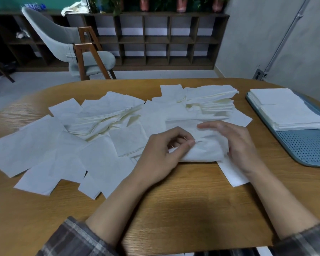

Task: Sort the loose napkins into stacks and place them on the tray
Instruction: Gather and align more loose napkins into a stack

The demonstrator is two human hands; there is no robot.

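Note:
Several loose white napkins (pixel 44 145) lie spread over the wooden table (pixel 174 209). A small bundle of napkins (pixel 205 148) sits in front of me between both hands. My left hand (pixel 161 154) pinches the bundle's left edge with curled fingers. My right hand (pixel 236 143) grips its right side, fingers reaching over the top. A rough pile of napkins (pixel 211 98) rests further back. On the right, a blue perforated tray (pixel 307 146) carries a neat stack of napkins (pixel 284 109).
A grey chair with wooden legs (pixel 70 47) stands beyond the table's far edge. Dark cube shelving (pixel 155 39) with potted plants on top lines the back wall. A grey wall (pixel 266 43) rises at right.

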